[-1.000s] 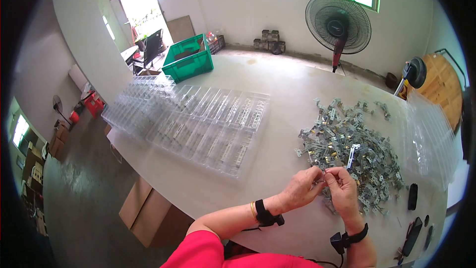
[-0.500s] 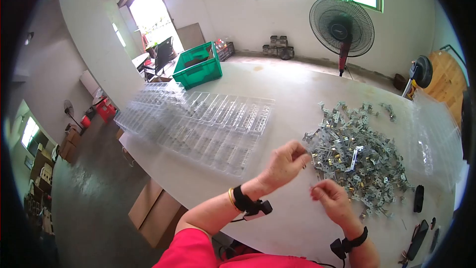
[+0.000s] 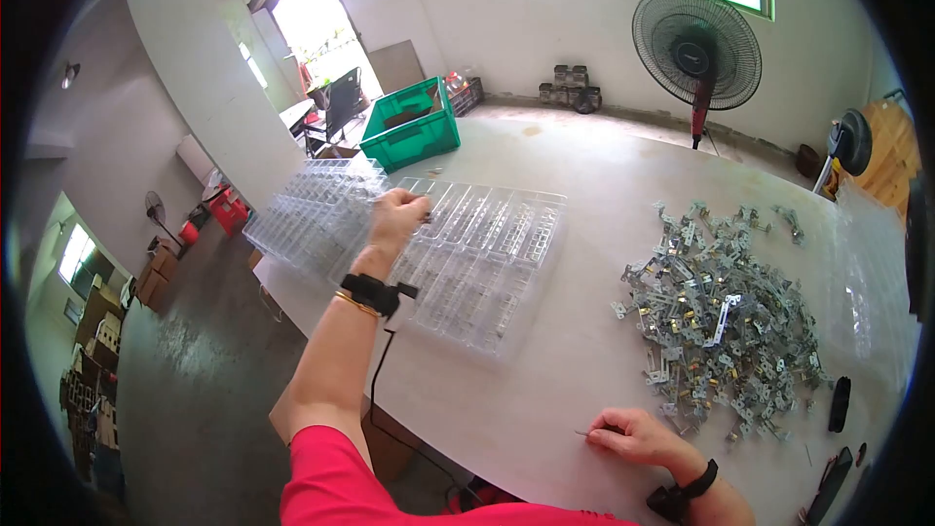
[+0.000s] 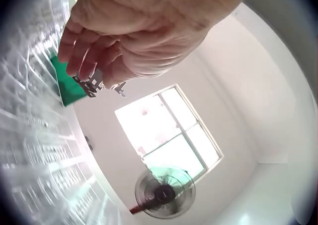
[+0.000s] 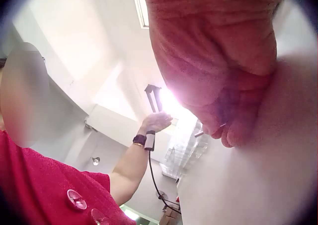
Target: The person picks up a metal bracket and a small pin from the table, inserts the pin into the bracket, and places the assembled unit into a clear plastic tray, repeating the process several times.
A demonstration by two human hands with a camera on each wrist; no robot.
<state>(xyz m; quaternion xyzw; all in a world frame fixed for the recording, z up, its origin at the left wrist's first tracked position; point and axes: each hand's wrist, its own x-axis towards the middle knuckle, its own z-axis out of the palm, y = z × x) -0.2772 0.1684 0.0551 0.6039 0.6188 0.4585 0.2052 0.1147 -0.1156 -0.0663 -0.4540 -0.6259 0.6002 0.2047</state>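
My left hand (image 3: 397,219) is stretched out over the clear plastic compartment tray (image 3: 531,278), near its back left corner. Between thumb and fingertips it pinches a small metal bracket (image 4: 94,81) with cut-out holes, seen best in the left wrist view. My right hand (image 3: 635,436) is low over the front of the table. Its thumb and forefinger pinch a thin metal rod (image 5: 199,134), whose end sticks out past the fingertips; the rest is hidden in the hand. To the right lies a heap of metal brackets (image 3: 721,331), some with brass-coloured parts.
A second clear compartment tray (image 3: 312,219) adjoins on the left, and a green crate (image 3: 414,141) stands behind. Clear plastic sheets (image 3: 872,282) lie at the right edge. Dark small items (image 3: 840,404) are at the front right. A fan (image 3: 696,49) stands beyond the table.
The hands were together at the heap's front edge, then parted. My left hand has swung far left to the trays with the bracket; my right hand has drawn back toward the table's front.
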